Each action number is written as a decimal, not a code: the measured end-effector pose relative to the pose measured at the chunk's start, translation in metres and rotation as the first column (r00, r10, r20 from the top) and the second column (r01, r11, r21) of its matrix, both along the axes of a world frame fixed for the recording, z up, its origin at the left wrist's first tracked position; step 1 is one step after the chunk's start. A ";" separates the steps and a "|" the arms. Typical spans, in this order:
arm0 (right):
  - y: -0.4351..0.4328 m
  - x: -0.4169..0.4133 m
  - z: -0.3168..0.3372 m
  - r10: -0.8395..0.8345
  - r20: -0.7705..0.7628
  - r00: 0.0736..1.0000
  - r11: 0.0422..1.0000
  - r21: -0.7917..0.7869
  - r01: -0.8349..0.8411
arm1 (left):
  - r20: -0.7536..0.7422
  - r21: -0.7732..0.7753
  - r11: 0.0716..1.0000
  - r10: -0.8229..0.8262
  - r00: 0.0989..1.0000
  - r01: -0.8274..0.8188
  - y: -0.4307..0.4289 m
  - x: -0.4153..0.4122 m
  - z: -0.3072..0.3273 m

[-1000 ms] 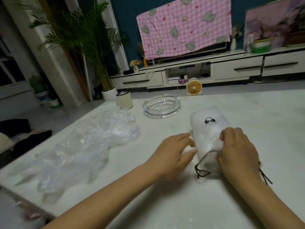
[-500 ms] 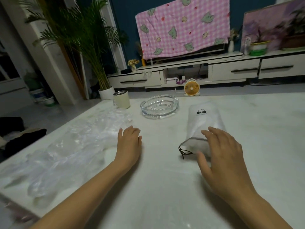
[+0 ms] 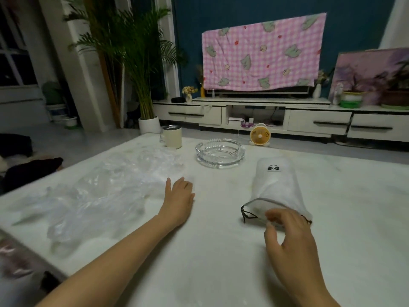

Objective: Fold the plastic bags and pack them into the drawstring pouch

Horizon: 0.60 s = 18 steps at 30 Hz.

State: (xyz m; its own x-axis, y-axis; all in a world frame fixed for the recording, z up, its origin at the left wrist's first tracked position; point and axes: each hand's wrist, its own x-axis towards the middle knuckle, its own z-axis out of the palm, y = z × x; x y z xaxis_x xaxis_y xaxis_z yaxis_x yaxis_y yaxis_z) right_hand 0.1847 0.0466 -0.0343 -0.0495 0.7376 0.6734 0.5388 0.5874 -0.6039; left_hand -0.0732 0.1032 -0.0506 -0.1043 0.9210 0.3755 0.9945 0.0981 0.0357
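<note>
On the left of the white table (image 3: 221,273) sprawls the heap of clear plastic bags (image 3: 99,191), crumpled and overlapping, running from the near left corner up toward the mug (image 3: 171,137) at the far edge. The left hand (image 3: 179,196) lies flat at the heap's right fringe, fingers straight and together, gripping nothing. To my eye it is going for the next bag. I would take a single sheet by one edge, draw it clear of the others onto bare table and press the air out with a flat palm. Then I would fold it narrow enough for the pouch mouth, creasing firmly, since film like this is slippery and tends to spring open. Past the glass ashtray (image 3: 220,152), the drawstring pouch (image 3: 276,187) lies on its side right of centre, closed end far, mouth toward the person, bulging as if partly filled. The right hand (image 3: 290,235) hangs at that mouth with fingers loosely curled. It would do well to hold the rim wide and keep the dark cord (image 3: 245,214) out of the opening. Whether those fingertips pinch the rim or merely hover I cannot tell, for they are blurred. Nor can I count the bags, as one see-through sheet melts into the next. The pouch's contents show only as a pale mass through the cloth. The right end of the cord is tucked behind the hand, and the heap's near left end smears off at the table's edge.
</note>
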 end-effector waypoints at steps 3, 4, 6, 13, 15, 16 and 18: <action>-0.001 -0.002 0.001 0.035 -0.012 0.999 0.999 -0.025 -0.036 | 0.055 0.350 0.910 -0.258 0.965 0.223 -0.019 0.002 0.007; -0.002 -0.002 0.002 0.048 -0.017 0.999 0.998 -0.031 -0.048 | 0.059 0.436 0.855 -0.339 0.939 0.281 -0.030 0.007 0.011; -0.003 -0.002 0.004 0.096 -0.013 0.995 0.993 -0.063 -0.097 | 0.109 0.472 0.800 -0.471 0.876 0.371 -0.063 0.025 0.019; -0.027 -0.005 0.017 0.524 -0.138 0.841 0.675 -0.535 -0.508 | 0.599 0.405 0.864 -0.498 0.627 0.300 -0.139 0.072 0.045; -0.031 -0.008 0.021 0.509 -0.271 0.817 0.593 -0.577 -0.561 | 0.680 0.382 0.876 -0.482 0.553 0.294 -0.134 0.077 0.060; -0.034 -0.009 0.024 0.468 -0.326 0.821 0.595 -0.571 -0.566 | 0.673 0.377 0.878 -0.478 0.564 0.295 -0.132 0.079 0.069; -0.037 -0.009 0.031 0.324 -0.412 0.852 0.626 -0.582 -0.520 | 0.651 0.323 0.896 -0.444 0.616 0.304 -0.130 0.081 0.082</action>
State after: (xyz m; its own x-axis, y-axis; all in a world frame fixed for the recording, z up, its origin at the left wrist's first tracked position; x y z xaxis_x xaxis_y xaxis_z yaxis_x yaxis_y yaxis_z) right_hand 0.1755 0.0099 -0.0037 -0.3785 0.9234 0.0633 0.1114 0.1133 -0.9873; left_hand 0.0080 -0.0265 0.0310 -0.0575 0.8712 0.4876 0.6161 -0.3534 0.7040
